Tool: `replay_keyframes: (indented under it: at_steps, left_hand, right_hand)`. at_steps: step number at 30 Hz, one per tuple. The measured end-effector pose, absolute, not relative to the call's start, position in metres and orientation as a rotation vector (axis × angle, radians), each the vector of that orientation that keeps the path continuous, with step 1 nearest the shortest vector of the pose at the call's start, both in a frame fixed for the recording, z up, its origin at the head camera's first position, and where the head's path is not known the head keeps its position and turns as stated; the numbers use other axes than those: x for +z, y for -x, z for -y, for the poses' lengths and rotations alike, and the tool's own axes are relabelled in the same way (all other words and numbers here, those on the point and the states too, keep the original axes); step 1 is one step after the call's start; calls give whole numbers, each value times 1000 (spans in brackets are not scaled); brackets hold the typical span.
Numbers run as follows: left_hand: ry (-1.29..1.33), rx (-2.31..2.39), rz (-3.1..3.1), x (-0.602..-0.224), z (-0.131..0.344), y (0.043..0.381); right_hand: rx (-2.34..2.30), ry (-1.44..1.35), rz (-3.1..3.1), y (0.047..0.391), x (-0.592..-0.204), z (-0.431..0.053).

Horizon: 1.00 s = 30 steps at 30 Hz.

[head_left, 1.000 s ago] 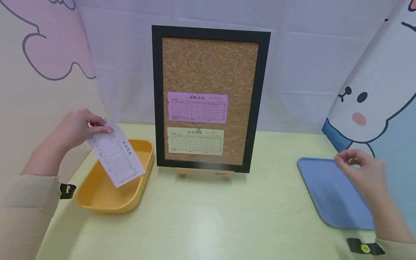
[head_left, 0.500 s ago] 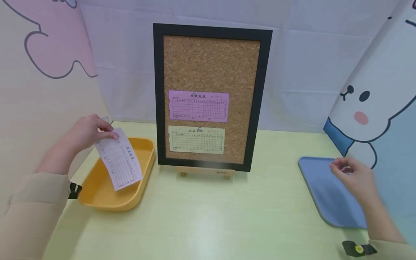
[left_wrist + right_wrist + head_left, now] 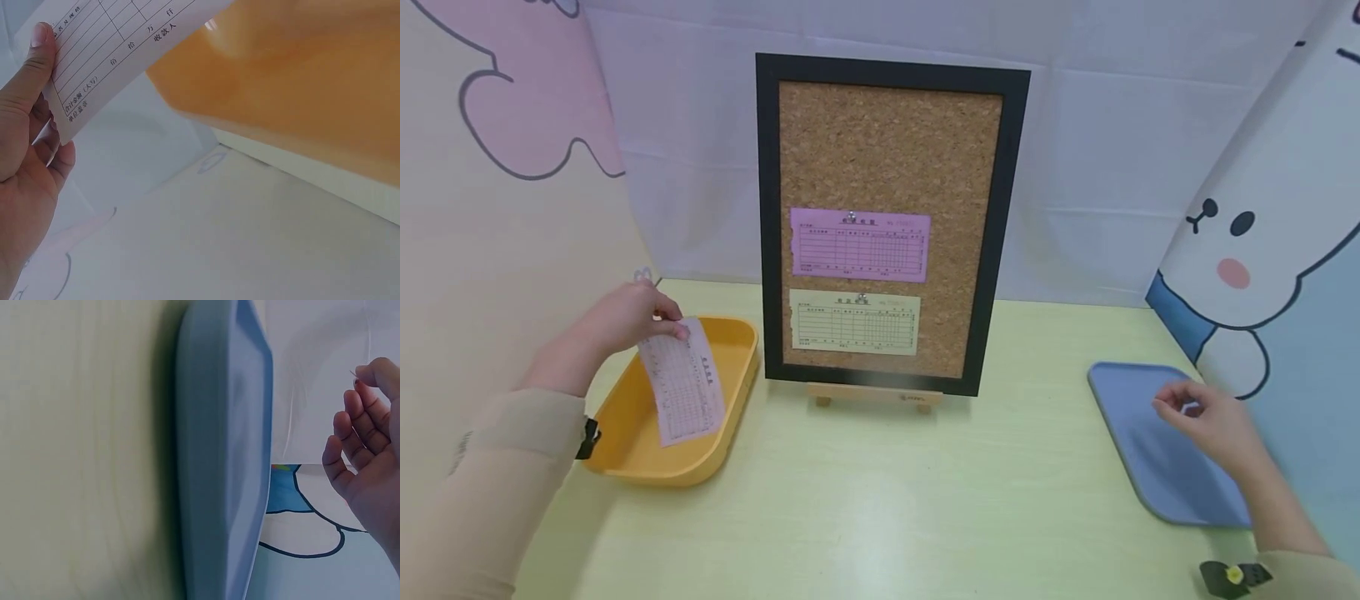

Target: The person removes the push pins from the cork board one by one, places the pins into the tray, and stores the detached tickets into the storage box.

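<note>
Pale green tabletop [image 3: 880,508] bears yellow-orange plastic tray [image 3: 662,477]. Left hand [image 3: 627,321], now lower, pinches pale printed paper slip [image 3: 688,392] by one end, slip nearer tray, contact unclear; handling seems unfinished. Right hand [image 3: 1208,423], shifted inward over blue tray [image 3: 1138,442], pinches tiny pin-like object [image 3: 353,374].

The left hand [image 3: 632,315] partly hides the slip [image 3: 688,390], the right hand [image 3: 1212,423] the blue tray [image 3: 1138,425]

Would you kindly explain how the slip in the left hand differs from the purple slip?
The held slip is pale, the purple slip deeper in colour. The held slip slants from the left hand; the purple slip is pinned nearly level on the corkboard. Both are oblong and printed.
</note>
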<state>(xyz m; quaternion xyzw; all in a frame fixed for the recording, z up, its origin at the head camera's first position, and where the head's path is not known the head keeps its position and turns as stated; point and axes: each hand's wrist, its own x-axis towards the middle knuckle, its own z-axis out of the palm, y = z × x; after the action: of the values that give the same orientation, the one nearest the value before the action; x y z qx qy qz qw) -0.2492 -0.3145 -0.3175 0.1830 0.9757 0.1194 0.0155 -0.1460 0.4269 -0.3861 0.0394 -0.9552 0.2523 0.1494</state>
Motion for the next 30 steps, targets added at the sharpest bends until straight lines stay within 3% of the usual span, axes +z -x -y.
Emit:
replay_keyframes:
  at_steps: [30]
  left_hand:
    - [-726, 207, -2924, -357, 294, 263]
  right_hand:
    - [648, -180, 3120, 153, -413, -463]
